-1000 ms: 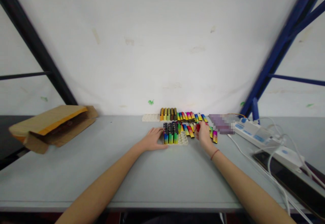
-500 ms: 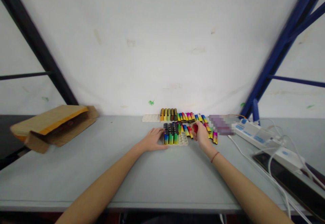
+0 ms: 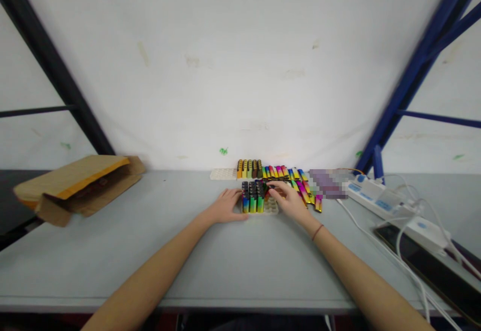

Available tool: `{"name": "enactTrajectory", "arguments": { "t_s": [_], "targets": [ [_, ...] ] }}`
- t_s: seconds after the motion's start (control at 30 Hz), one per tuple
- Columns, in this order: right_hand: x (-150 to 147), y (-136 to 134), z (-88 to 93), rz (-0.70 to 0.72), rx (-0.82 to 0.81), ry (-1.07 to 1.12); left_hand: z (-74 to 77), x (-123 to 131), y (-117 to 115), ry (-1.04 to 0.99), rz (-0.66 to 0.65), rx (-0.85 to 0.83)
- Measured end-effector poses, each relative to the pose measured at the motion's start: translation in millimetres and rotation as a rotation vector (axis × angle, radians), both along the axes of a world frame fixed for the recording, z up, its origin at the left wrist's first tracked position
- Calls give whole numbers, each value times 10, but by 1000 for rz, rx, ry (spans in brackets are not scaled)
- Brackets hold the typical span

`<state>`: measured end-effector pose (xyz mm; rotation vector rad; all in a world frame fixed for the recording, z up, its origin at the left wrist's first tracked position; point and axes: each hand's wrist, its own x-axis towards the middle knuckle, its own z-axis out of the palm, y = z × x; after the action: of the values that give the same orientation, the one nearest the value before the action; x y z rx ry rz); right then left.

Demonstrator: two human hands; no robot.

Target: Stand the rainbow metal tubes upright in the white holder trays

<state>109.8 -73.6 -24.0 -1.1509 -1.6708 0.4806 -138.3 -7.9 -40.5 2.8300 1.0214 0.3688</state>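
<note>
Several blue-green lighters (image 3: 253, 205) with black tops stand upright in rows in a white tray (image 3: 259, 214) with round holes. My left hand (image 3: 226, 206) is closed around the tray's left edge, thumb at the front corner. My right hand (image 3: 287, 202) is over the right part of the tray, its fingers pinched on a lighter (image 3: 267, 194) that is mostly hidden behind them. More shiny multicoloured lighters (image 3: 303, 191) lie loose behind and to the right of this hand.
Behind is another white tray (image 3: 223, 174) partly filled with upright yellow, green and brown lighters (image 3: 248, 169). An open brown paper bag (image 3: 93, 181) lies at left. A power strip (image 3: 398, 213), white cables (image 3: 361, 231) and a dark phone-like slab (image 3: 424, 266) are at right.
My right hand has moved left from the loose lighters to the tray, carrying a lighter. My left hand has stayed at the tray's left edge.
</note>
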Motion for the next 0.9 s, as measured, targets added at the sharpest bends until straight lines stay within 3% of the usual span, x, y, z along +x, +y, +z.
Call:
{"name": "enactTrajectory", "arguments": {
  "t_s": [0.43,0.73,0.9],
  "targets": [
    [17,-28,25,-47,227,-401,-16,-9,17,-23,-15,6],
    [-38,-53,49,-183,131,-601,-21,-12,19,-18,-16,6],
    [-11,-109,216,-267,69,-725,-25,-13,29,-19,-12,5]
  ]
}}
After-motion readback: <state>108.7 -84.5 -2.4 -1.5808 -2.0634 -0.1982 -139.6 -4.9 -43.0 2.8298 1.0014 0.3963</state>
